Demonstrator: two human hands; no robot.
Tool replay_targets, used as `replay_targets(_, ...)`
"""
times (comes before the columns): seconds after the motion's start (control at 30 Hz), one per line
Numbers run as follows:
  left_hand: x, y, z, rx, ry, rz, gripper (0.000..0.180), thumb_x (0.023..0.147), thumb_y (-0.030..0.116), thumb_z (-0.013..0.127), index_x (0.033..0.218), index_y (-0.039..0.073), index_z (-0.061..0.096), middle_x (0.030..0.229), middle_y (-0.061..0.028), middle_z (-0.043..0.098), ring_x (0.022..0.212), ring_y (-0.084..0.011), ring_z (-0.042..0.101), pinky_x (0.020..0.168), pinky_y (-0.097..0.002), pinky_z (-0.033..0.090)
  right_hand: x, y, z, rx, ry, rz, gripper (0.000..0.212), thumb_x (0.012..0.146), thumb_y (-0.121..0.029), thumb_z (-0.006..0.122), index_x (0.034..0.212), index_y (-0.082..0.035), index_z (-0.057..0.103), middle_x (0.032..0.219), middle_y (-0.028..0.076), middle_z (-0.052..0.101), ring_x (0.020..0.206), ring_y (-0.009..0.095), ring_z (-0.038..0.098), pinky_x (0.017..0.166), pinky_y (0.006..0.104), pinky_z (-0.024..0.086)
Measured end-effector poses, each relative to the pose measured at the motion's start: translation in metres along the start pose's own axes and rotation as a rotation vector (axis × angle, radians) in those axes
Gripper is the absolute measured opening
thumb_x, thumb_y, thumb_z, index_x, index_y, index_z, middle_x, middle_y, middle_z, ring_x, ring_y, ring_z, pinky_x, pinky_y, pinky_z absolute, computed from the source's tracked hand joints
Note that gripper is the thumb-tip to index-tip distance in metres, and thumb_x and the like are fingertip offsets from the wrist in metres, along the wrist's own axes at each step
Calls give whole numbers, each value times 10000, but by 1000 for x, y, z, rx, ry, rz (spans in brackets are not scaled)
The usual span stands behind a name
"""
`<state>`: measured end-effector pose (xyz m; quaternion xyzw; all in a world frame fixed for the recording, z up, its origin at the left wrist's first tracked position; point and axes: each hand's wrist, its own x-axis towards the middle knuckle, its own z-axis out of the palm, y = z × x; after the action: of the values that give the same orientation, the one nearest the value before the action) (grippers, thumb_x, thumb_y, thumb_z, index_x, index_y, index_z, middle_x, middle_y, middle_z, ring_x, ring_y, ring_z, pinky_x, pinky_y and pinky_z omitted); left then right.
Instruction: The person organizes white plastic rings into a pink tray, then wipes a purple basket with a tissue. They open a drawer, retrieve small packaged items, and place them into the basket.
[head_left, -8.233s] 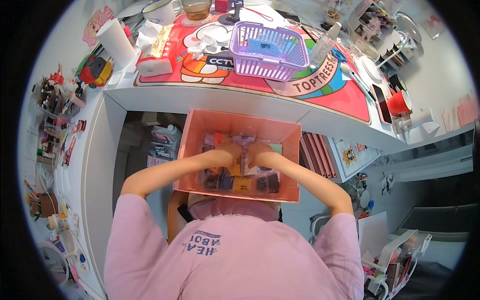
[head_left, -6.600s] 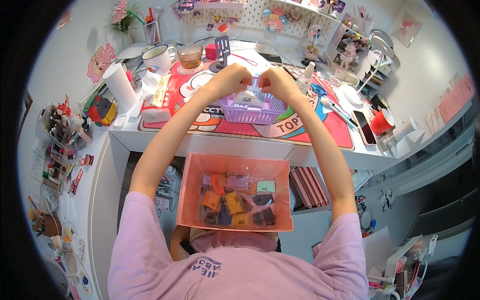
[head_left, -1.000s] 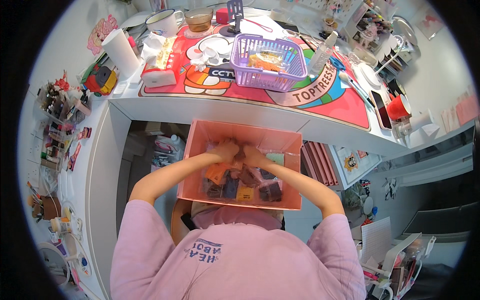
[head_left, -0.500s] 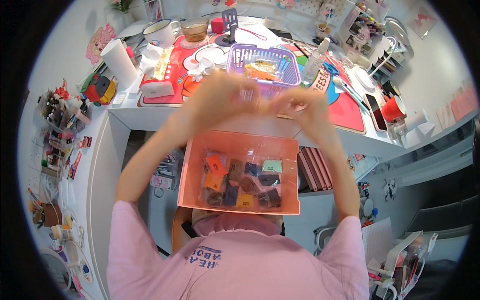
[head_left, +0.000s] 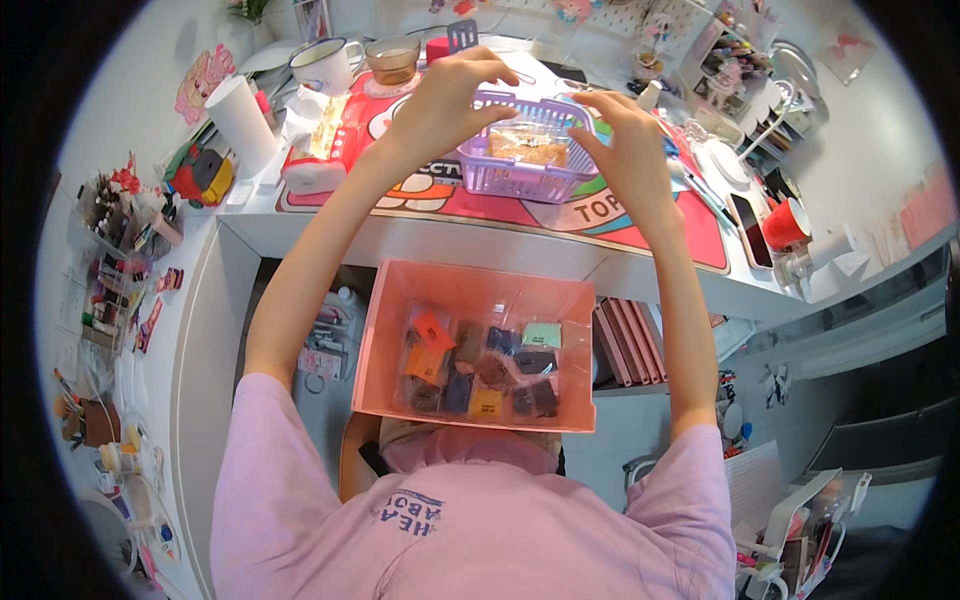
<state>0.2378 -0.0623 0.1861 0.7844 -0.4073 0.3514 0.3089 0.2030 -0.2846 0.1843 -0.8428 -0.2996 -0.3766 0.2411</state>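
Above the left part of a purple slatted basket (head_left: 520, 186) is my left hand (head_left: 450, 102), its fingers and thumb spread and nothing in them. Over the basket's right side my right hand (head_left: 622, 140) is likewise open and empty, fingers curved toward the basket. Inside the basket lies a clear packet with orange-yellow contents (head_left: 530, 150). Nearer me, below the desk edge, sits a coral plastic bin (head_left: 480, 285). Several small clear packets lie in it, among them orange (head_left: 426, 364), mint green (head_left: 543, 334), yellow (head_left: 486, 402) and dark ones.
A red tissue pack (head_left: 322, 170) and a white paper roll (head_left: 240, 125) stand left on the desk. Behind are an enamel mug (head_left: 322, 66) and a glass bowl (head_left: 393, 62). At right are a phone (head_left: 750, 230) and a red cup (head_left: 787, 222).
My hands, blurred and close together in front of the basket before, have moved up and apart over it. The packet in the basket looks differently placed, and the basket has shifted slightly.
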Motion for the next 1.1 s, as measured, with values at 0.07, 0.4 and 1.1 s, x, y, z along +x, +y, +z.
replay_targets(0.07, -20, 30, -31, -134, -222, -209, 217, 729, 97, 717, 907, 3, 637, 786, -63, 637, 758, -214, 611, 711, -310, 492, -25, -38, -18, 124, -83, 35, 238, 756, -67, 670, 981, -2, 630, 878, 117, 650, 777, 240, 637, 696, 315, 503)
replay_targets(0.4, -252, -2, 80, 190, -1478, -212, 249, 655, 93, 704, 889, 11, 683, 954, -158, 659, 919, -318, 625, 758, -388, 514, -231, -67, 201, 872, -1069, 1001, 434, 665, -213, 766, 1017, -18, 601, 897, 141, 654, 744, 228, 618, 673, 352, 490)
replay_targets(1.1, -306, -12, 112, 5, -1007, -345, 239, 785, 151, 562, 980, 51, 658, 945, -148, 660, 916, -340, 621, 756, -397, 509, -293, -71, 244, 376, -918, 600, 549, 519, -385, 799, 871, 8, 648, 838, 181, 650, 822, 331, 626, 713, 399, 473)
